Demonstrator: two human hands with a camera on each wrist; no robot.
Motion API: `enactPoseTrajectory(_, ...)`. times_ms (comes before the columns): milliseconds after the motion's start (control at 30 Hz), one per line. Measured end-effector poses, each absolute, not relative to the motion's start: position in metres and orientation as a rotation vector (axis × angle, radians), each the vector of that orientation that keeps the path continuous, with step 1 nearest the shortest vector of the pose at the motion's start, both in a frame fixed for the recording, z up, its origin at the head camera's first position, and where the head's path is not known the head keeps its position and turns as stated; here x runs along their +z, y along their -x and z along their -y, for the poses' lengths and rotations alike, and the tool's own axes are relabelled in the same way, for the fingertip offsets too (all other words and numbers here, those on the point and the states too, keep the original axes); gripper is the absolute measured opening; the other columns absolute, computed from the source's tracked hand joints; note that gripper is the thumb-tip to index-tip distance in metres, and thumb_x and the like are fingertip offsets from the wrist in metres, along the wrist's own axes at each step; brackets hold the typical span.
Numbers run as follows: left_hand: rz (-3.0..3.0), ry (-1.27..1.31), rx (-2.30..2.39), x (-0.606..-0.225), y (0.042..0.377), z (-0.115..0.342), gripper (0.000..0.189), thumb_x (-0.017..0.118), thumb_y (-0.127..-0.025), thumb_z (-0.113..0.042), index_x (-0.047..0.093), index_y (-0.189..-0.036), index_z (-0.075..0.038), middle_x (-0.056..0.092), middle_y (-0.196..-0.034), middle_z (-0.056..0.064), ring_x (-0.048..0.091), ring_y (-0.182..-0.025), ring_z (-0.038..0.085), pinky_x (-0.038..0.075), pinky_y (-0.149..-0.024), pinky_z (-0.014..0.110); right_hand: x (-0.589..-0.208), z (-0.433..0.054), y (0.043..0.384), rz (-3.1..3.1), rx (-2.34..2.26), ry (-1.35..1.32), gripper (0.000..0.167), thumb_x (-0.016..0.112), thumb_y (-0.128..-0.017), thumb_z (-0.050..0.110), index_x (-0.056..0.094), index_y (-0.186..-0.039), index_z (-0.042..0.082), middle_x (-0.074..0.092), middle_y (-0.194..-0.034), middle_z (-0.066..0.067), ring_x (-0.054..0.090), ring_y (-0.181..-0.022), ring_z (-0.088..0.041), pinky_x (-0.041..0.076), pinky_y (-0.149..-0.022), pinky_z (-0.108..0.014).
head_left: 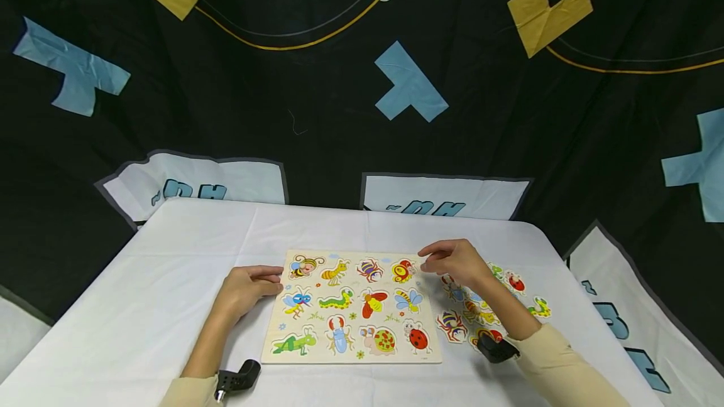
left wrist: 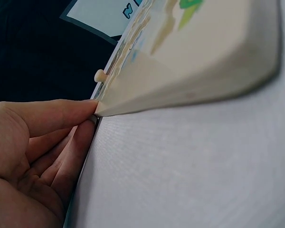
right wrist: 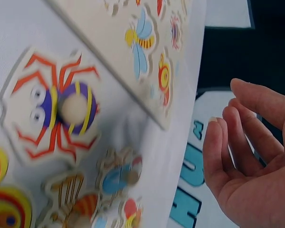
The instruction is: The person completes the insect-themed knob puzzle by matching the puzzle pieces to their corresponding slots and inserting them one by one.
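Room lies behind the board (head_left: 351, 362) — loose pieces (head_left: 452, 326) crowd its right.

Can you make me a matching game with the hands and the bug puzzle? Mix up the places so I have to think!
Things:
1. Left hand
2. Right hand
3. Loose spider piece
4. Ladybug on the board

Places:
A. Lying on the white cloth, to the right of the board
B. In the right corner of the board nearest the person
C. Touching the board's left edge
D. By the board's far right corner

Right pairs: 1-C, 2-D, 3-A, 4-B
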State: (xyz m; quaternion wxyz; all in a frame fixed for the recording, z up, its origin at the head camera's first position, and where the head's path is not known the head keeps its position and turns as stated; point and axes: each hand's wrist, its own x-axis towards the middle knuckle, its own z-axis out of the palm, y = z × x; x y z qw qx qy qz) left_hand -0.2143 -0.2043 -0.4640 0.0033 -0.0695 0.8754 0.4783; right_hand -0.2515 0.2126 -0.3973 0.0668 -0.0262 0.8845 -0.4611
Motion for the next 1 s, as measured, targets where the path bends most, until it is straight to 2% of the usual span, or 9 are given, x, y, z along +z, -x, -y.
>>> enactPoseTrajectory(100,-2.745,0.218,1.5,-0.464,0.214,0.204,0.04,0.081,-0.083,-0.017,0.075,-0.121,-0.007,0.078,-0.093,0.002,0.065,-0.089,0.011,0.046,-0.086,0.031,-0.396,-0.224,0.25,-2.675,-1.365,0.053,0.032,0.083,-0.082,0.02,0.077,-0.112,0.009,0.071,-0.091,-0.005,0.063,-0.082,-0.026,0.052,-0.073,-0.039)
enactPoseTrajectory(300,-2.74,0.221,1.503,-0.463,0.214,0.203,0.041,0.081,-0.083,-0.017,0.074,-0.121,-0.007,0.078,-0.094,0.002,0.066,-0.089,0.01,0.046,-0.086,0.031,-0.396,-0.243,0.249,-2.694,-1.294,0.041,0.037,0.083,-0.084,0.025,0.076,-0.116,0.009,0.073,-0.092,-0.004,0.063,-0.085,-0.023,0.052,-0.081,-0.041)
enactPoseTrajectory(500,-2.731,0.224,1.512,-0.464,0.214,0.204,0.041,0.082,-0.082,-0.016,0.074,-0.121,-0.006,0.078,-0.094,0.003,0.067,-0.088,0.008,0.047,-0.087,0.031,-0.397,-0.256,0.245,-2.632,-1.331,0.022,0.038,0.08,-0.086,0.021,0.073,-0.119,0.005,0.072,-0.092,-0.005,0.065,-0.087,-0.029,0.054,-0.082,-0.041)
enactPoseTrajectory(633,-2.729,0.226,1.512,-0.464,0.214,0.204,0.04,0.082,-0.083,-0.017,0.074,-0.121,-0.006,0.078,-0.094,0.003,0.067,-0.087,0.008,0.046,-0.086,0.031,-0.399,-0.262,0.242,-2.624,-1.324,0.037,0.036,0.078,-0.088,0.019,0.073,-0.12,0.004,0.072,-0.096,-0.006,0.066,-0.089,-0.025,0.056,-0.085,-0.041)
enactPoseTrajectory(767,-2.729,0.229,1.506,-0.464,0.214,0.204,0.04,0.082,-0.083,-0.017,0.075,-0.121,-0.007,0.079,-0.095,0.002,0.067,-0.089,0.009,0.046,-0.087,0.031,-0.402,-0.27,0.24,-2.65,-1.287,0.05,0.035,0.079,-0.087,0.021,0.074,-0.118,0.006,0.073,-0.099,-0.006,0.064,-0.088,-0.02,0.055,-0.084,-0.038)
enactPoseTrajectory(1000,-2.719,0.225,1.519,-0.463,0.214,0.204,0.04,0.082,-0.083,-0.017,0.075,-0.121,-0.007,0.079,-0.095,0.003,0.066,-0.09,0.01,0.046,-0.086,0.029,-0.406,-0.283,0.236,-2.638,-1.259,0.044,0.039,0.081,-0.085,0.025,0.074,-0.119,0.007,0.073,-0.1,-0.005,0.063,-0.087,-0.022,0.053,-0.081,-0.038)
